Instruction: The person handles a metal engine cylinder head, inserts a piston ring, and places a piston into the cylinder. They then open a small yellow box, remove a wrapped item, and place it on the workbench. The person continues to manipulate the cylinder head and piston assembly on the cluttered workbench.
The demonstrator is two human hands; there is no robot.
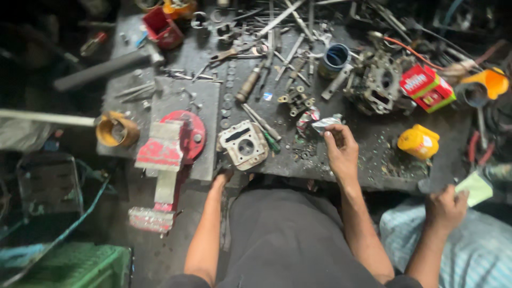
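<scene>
Our right hand (341,152) pinches a small crumpled silvery tube (326,124) over the middle of the cluttered table (373,154), while our left hand (220,180) rests at the near edge below the metal engine cylinder (244,144), its grip unclear.

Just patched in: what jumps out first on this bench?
The red bench vise at the bench's left edge stands out, with a grey engine cylinder block right beside it. The right hand pinches a crumpled silvery packet mid-bench, while the left hand rests at the near edge under the block. A yellow container lies far right.
</scene>
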